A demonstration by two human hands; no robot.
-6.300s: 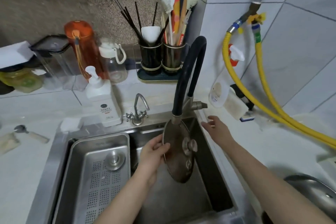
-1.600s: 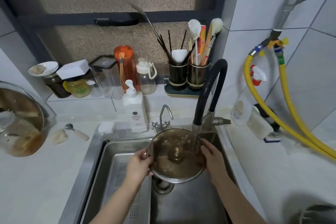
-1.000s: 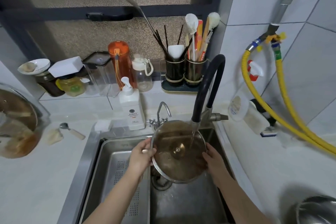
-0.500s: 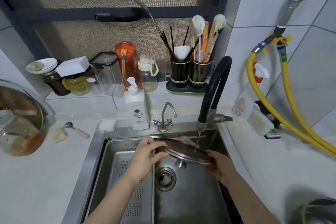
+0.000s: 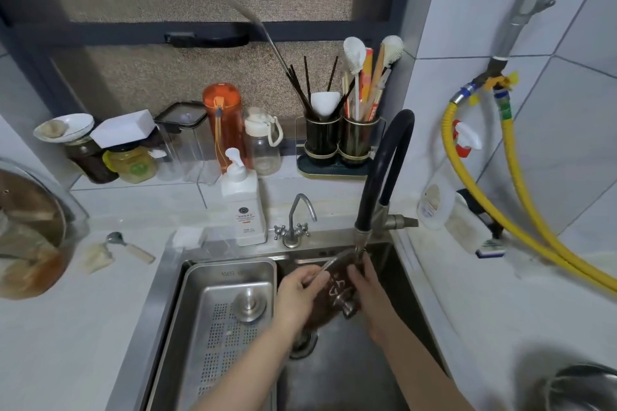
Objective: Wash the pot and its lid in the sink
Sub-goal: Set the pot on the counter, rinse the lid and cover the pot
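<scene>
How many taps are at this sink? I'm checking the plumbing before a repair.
2. A small chrome tap stands behind the sink's middle; a tall black-hosed faucet stands at the back right, its spout over the lid held in both hands.

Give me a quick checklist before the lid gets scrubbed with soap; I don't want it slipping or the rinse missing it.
1. Lid held from both sides: ok, left hand on its left rim, right hand on the knob side.
2. Lid under the spout: ok, its upper edge sits just below the nozzle.
3. Water running: cannot tell, the stream is blurred.
4. Lid kept over the sink: ok, it hangs above the drain.
5. Soap bottle within reach: ok, upright on the counter behind the sink.
6. Pot ready: cannot tell, only its rim shows at the lower right.
</scene>
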